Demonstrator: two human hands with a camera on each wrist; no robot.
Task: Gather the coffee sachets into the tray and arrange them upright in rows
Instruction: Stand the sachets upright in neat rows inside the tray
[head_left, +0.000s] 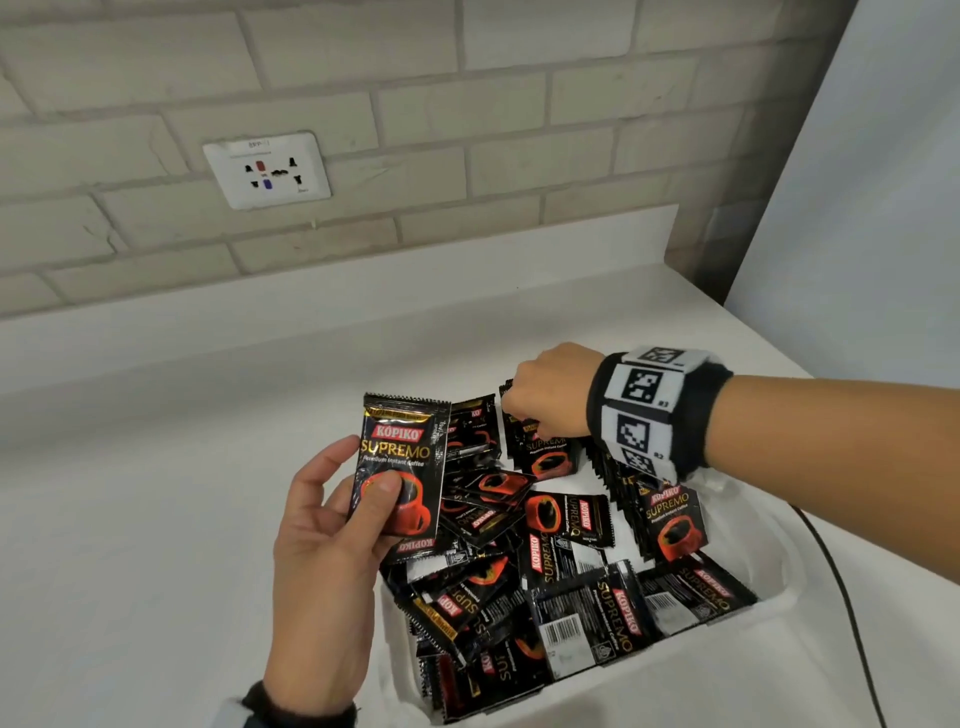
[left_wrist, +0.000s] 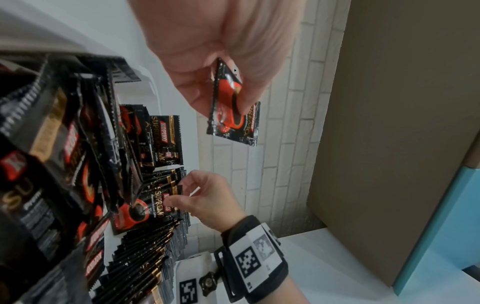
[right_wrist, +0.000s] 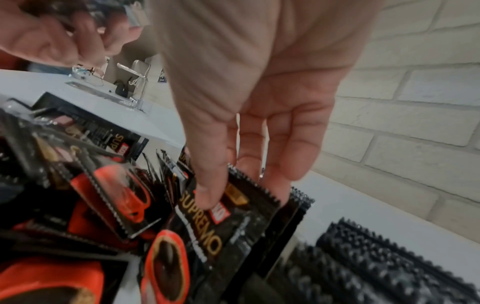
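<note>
- While the right hand (head_left: 553, 395) pinches the top edge of a standing sachet (right_wrist: 233, 222) at the far end of the tray (head_left: 779, 618), its thumb on the printed face and fingers behind, the upright row (head_left: 631, 499) beside it leans with nothing firm bracing it; a careless push there could, I judge, topple the neighbours flat.
- The left hand (head_left: 332, 525) has its grip narrowed on a single sachet (head_left: 400, 467), thumb across the red cup and fingers behind, lifted above the tray's left edge (a smooth foil packet held low may twist or slip out).
- The loose heap (head_left: 545, 582) fills the near and middle tray, overlapping at all angles, so it could crowd the space a second row needs.
- Every sachet is a small, flat, glossy black packet with serrated ends, gold lettering and a red cup; some lie back-up, showing barcodes.
- The tray is white and sits on the white tabletop (head_left: 156, 493).
</note>
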